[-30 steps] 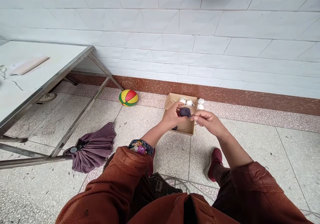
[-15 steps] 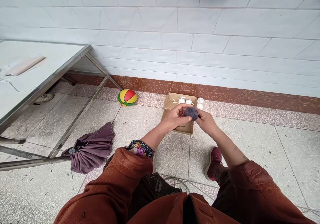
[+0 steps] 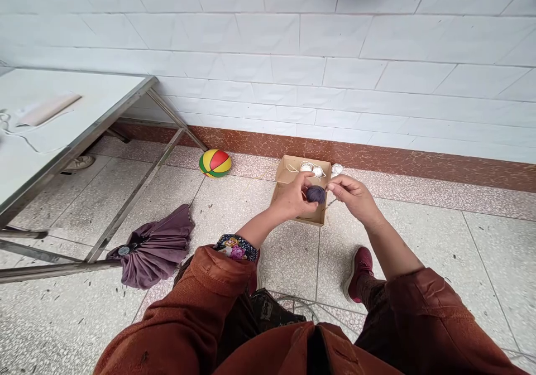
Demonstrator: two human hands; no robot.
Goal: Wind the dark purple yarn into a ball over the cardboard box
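My left hand is closed round a dark purple-grey ball of yarn, thumb below and fingers above. Just right of the ball, my right hand pinches a strand of yarn between thumb and fingertips; a dark end hangs beneath it. Both hands are held above an open cardboard box on the floor. In the back part of the box lie white yarn balls with loose ends. Another white yarn ball rests on the floor to the right of the box.
A metal-framed table stands at the left, with a pale flat item and a white cord on top. A colourful ball sits by the wall. A folded purple umbrella leans near the table's lower bar. My shoe is on the tiles.
My right hand has drawn away from the dark yarn ball to the right, with a strand in its fingers. The left hand keeps the ball, now slightly lower and further left.
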